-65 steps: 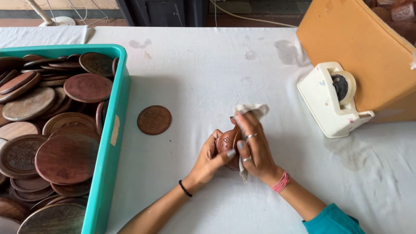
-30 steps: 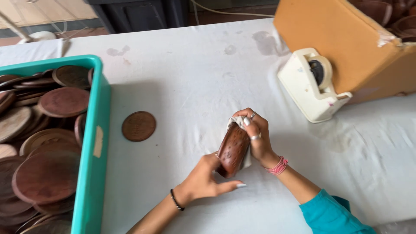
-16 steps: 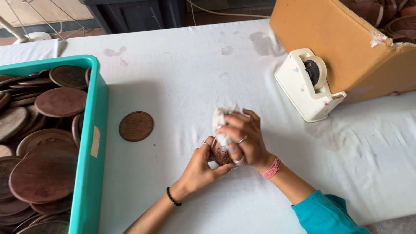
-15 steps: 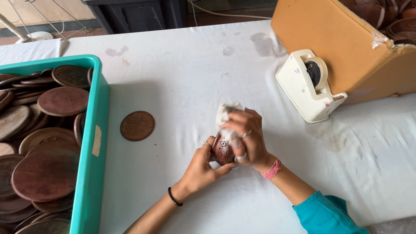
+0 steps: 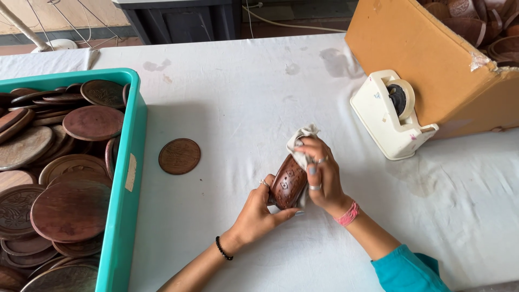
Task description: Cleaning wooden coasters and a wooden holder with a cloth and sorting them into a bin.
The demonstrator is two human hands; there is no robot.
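Teal sleeve [image 5: 406, 269], pink wristband [image 5: 346, 214], black bracelet [image 5: 224, 249], rings [image 5: 314, 187]

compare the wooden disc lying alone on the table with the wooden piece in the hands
The lone disc lies flat and untouched on the white table; the carved piece is tilted up on edge between the left hand and the right hand, which presses a cloth against it. The carved piece looks glossier. Both are brown wood with carving.
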